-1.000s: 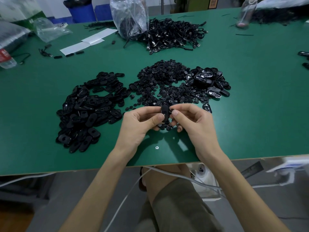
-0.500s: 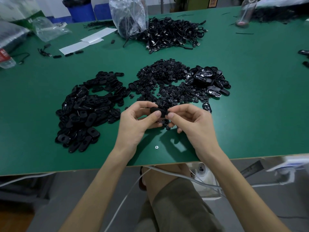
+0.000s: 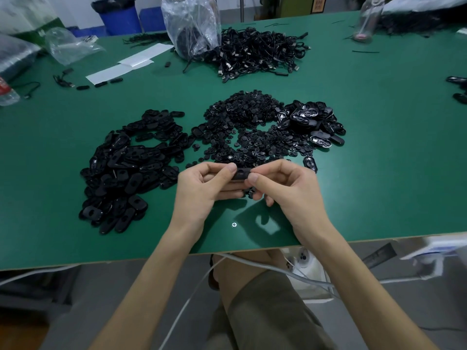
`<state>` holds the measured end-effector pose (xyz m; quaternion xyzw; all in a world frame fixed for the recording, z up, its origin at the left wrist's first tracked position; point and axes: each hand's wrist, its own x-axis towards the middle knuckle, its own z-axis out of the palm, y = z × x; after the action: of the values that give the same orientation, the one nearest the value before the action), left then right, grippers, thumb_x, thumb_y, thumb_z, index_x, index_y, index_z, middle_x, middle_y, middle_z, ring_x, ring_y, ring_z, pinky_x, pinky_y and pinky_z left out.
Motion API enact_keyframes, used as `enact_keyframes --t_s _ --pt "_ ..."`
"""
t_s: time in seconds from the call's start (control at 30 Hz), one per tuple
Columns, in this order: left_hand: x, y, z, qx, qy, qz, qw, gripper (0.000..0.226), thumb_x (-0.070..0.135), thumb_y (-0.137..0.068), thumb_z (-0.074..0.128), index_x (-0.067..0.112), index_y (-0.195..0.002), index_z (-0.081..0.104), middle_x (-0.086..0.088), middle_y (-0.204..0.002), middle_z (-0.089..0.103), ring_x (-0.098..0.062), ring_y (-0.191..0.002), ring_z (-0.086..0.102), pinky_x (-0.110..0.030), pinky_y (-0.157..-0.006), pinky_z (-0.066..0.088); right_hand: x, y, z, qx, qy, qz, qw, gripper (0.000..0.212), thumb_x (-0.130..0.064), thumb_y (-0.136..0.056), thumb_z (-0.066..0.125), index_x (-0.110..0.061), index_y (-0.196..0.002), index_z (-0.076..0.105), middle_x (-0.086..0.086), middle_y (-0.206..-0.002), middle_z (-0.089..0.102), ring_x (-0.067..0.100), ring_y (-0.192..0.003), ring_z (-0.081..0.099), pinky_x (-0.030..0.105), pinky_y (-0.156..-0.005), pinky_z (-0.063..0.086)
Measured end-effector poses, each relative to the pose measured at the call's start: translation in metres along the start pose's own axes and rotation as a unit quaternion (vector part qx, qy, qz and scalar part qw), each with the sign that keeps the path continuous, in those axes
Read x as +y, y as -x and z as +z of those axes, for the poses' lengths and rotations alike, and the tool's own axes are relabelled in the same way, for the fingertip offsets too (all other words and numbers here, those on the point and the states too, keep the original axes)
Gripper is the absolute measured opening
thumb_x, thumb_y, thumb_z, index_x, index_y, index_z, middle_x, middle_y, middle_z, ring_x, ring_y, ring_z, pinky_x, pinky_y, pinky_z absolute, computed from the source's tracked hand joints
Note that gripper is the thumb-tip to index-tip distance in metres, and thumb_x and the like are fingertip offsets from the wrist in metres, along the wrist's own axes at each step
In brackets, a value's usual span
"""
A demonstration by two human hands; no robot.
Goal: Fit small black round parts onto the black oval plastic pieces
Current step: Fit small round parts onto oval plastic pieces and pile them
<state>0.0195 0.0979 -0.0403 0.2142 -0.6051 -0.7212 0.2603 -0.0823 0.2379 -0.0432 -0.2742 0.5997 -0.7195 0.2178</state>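
Fingers [image 3: 228, 170] of left hand [image 3: 199, 190] and right hand [image 3: 288, 188] pinched 1 black oval piece [image 3: 241, 173] by its 2 ends, held above the green counter [image 3: 391, 160]. Heap of small round parts [image 3: 242, 122] lay just beyond; larger oval heap [image 3: 131, 162] to the left.

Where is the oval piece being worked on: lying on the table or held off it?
Held off it. The left hand and right hand pinch the oval piece by its ends above the table.
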Motion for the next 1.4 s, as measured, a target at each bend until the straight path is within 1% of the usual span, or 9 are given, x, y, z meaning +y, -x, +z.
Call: enact_keyframes --t_s 0.1,0.3,0.4,0.5,0.7,0.8,0.97,1.07,1.4 --pt "0.0 -0.001 0.001 0.009 -0.012 0.0 1.0 0.014 0.012 -0.096 0.071 -0.001 -0.101 0.07 -0.016 -0.086 0.079 -0.028 -0.076 0.079 -0.025 -0.064 0.062 -0.001 0.0 -0.001 -0.031 -0.001 0.002 1.0 0.007 -0.005 -0.087 0.079 -0.005 -0.093 0.074 0.016 -0.076 0.074 0.01 -0.054 0.063 0.018 -0.051 0.046" --pt "-0.001 -0.001 0.001 0.002 -0.028 0.0 1.0 0.016 0.013 -0.096 0.071 -0.001 -0.102 0.07 -0.016 -0.085 0.079 -0.03 -0.077 0.079 -0.028 -0.064 0.063 -0.002 -0.001 -0.004 -0.055 0.002 -0.005 0.998 0.011 -0.007 -0.089 0.077 -0.011 -0.099 0.079 0.005 -0.072 0.074 0.008 -0.055 0.062 0.018 -0.054 0.046" --pt "-0.001 0.0 0.001 0.001 -0.031 0.002 1.0 0.015 0.013 -0.096 0.072 -0.001 -0.101 0.07 -0.015 -0.085 0.079 -0.029 -0.076 0.079 -0.026 -0.064 0.062 -0.002 0.0 -0.003 -0.057 0.003 -0.004 0.998 0.01 -0.007 -0.089 0.076 -0.01 -0.098 0.08 0.004 -0.071 0.073 0.009 -0.057 0.062 0.019 -0.053 0.047" --pt "-0.001 0.0 0.001 0.0 -0.029 0.003 1.0 0.013 0.012 -0.096 0.072 0.0 -0.1 0.069 -0.014 -0.084 0.079 -0.029 -0.075 0.079 -0.026 -0.063 0.062 -0.001 -0.001 -0.002 -0.046 0.011 0.004 0.999 0.008 -0.005 -0.088 0.077 -0.008 -0.096 0.077 0.004 -0.071 0.073 0.01 -0.057 0.063 0.018 -0.053 0.047" --pt "-0.003 -0.001 0.002 -0.001 -0.027 0.01 1.0 0.009 0.007 -0.095 0.072 0.0 -0.099 0.069 -0.015 -0.083 0.079 -0.033 -0.08 0.079 -0.029 -0.066 0.064 0.003 -0.001 0.003 0.013 0.085 -0.003 0.996 0.007 -0.002 -0.09 0.074 -0.009 -0.091 0.072 0.002 -0.067 0.07 0.01 -0.059 0.063 0.021 -0.055 0.05" --pt "-0.004 -0.001 0.001 -0.012 -0.02 0.011 1.0 0.011 0.007 -0.095 0.072 -0.002 -0.102 0.069 -0.017 -0.088 0.079 -0.035 -0.084 0.079 -0.03 -0.068 0.064 0.004 -0.003 0.003 0.039 0.125 -0.011 0.991 0.009 -0.005 -0.09 0.074 -0.014 -0.09 0.073 0.001 -0.067 0.071 0.01 -0.059 0.062 0.022 -0.058 0.051" --pt "-0.004 0.0 0.0 -0.03 -0.035 0.016 0.999 0.013 0.007 -0.094 0.073 0.0 -0.105 0.072 -0.017 -0.091 0.079 -0.033 -0.086 0.079 -0.031 -0.071 0.065 0.004 -0.001 0.004 0.049 0.164 -0.02 0.985 0.01 -0.01 -0.091 0.075 -0.02 -0.089 0.074 -0.002 -0.071 0.073 0.012 -0.066 0.068 0.025 -0.061 0.054" --pt "-0.005 0.001 -0.001 -0.042 -0.05 0.032 0.997 0.013 0.005 -0.093 0.074 0.001 -0.105 0.074 -0.016 -0.092 0.08 -0.032 -0.086 0.079 -0.032 -0.071 0.065 0.004 -0.001 0.005 0.053 0.2 -0.029 0.978 0.01 -0.011 -0.091 0.075 -0.021 -0.09 0.075 -0.007 -0.073 0.073 0.01 -0.07 0.069 0.029 -0.068 0.057" --pt "-0.006 0.002 0.0 -0.052 -0.07 0.05 0.995 0.017 0.001 -0.091 0.075 0.0 -0.107 0.073 -0.014 -0.093 0.08 -0.03 -0.085 0.08 -0.032 -0.071 0.065 -0.001 0.002 0.008 0.087 0.247 -0.048 0.964 0.008 -0.013 -0.091 0.073 -0.021 -0.091 0.074 -0.011 -0.075 0.071 0.003 -0.068 0.065 0.015 -0.067 0.05"
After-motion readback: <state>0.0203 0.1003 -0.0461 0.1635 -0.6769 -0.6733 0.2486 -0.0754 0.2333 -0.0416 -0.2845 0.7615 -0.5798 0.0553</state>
